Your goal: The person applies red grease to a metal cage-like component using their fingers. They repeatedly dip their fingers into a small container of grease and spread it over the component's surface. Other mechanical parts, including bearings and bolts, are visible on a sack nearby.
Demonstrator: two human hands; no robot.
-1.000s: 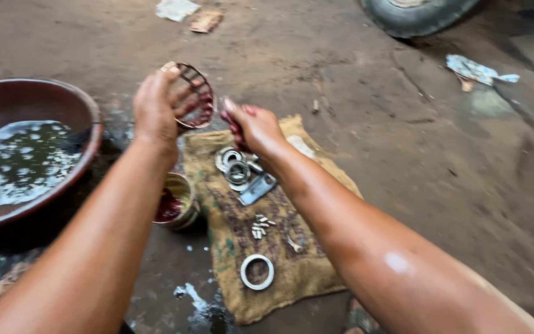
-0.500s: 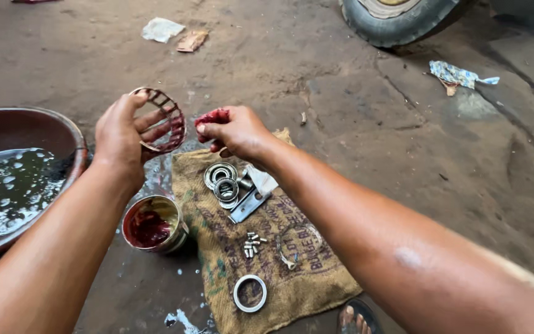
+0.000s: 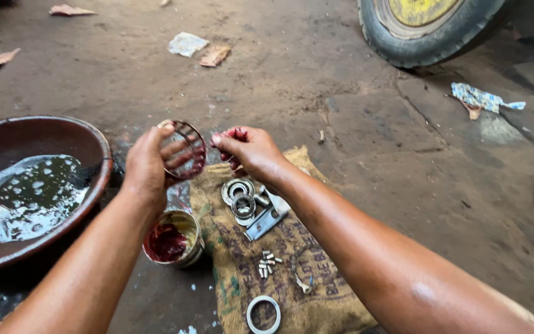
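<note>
Both hands lower; left hand [image 3: 146, 167] holds ribbed metal cage ring [image 3: 183, 150]

Greasy metal bearing cage [image 3: 183, 150], rough burlap sack [image 3: 279, 272], glossy red grease tin [image 3: 171, 238].

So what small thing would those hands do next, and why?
Probably the right hand presses its red grease into the round cage held up by the left hand: its fingertips are smeared red and sit right beside the cage's rim.

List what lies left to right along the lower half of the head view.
Wide brown basin of dark liquid → small round tin of red grease → stacked steel bearing rings → flat grey metal bracket.
</note>
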